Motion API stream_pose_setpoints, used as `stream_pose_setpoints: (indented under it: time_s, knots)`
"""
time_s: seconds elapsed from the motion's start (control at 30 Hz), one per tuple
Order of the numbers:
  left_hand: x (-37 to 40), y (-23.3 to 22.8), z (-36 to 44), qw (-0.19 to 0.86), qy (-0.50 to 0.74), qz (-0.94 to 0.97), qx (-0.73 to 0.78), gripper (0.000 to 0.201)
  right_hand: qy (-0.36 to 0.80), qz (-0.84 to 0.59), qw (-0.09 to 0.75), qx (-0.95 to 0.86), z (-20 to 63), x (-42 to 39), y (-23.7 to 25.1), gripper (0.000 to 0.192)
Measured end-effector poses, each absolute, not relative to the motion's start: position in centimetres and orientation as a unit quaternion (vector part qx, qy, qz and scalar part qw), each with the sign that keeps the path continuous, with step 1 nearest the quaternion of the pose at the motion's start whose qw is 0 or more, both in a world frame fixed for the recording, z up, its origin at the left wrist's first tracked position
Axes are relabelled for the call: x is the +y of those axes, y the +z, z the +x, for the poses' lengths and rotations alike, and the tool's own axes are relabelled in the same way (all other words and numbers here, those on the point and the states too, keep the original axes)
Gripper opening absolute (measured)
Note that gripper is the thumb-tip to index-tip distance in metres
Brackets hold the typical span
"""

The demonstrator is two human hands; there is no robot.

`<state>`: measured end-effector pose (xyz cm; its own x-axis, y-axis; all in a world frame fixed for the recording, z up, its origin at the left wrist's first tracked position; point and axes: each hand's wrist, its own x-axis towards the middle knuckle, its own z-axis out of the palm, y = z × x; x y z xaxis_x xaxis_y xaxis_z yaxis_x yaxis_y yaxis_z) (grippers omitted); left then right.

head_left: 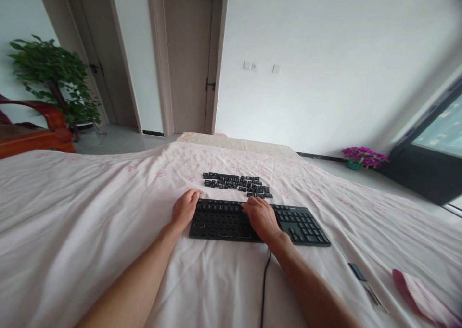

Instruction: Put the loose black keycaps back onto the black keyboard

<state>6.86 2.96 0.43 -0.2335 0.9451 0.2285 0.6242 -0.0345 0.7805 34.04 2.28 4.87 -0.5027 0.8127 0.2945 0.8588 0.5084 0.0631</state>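
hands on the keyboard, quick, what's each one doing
Left hand: resting on the keyboard left end, holding nothing.
Right hand: flat on it, holding nothing.

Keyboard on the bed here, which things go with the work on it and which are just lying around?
In hand:
keyboard, main keys off
loose keycaps beyond it
left hand at its left end
right hand on its middle

Lying about:
small dark tool at right
pink item near it
potted plant
purple flowers

Potted plant (54,75), purple flowers (364,157), doors (189,58), perhaps tweezers (366,282).
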Motion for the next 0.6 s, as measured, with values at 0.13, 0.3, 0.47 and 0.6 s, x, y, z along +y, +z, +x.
stream_pose_setpoints:
  time_s: [0.13,0.3,0.47,0.6]
  knots:
    - [3.14,0.16,6.80,0.191,0.410,0.589,0.670,0.033,-0.096,-0.477,0.110,-0.867,34.13,2.24,4.90,0.022]
    - [3.05,0.20,6.76,0.197,0.409,0.584,0.673,0.034,-0.098,-0.479,0.113,-0.865,34.15,2.23,4.87,0.023]
    - [2.97,0.34,6.77,0.193,0.406,0.588,0.672,0.034,-0.098,-0.469,0.116,-0.870,34.12,2.13,4.80,0.023]
    - [2.97,0.36,6.89,0.194,0.404,0.585,0.676,0.033,-0.101,-0.473,0.118,-0.867,33.99,2.15,4.50,0.021]
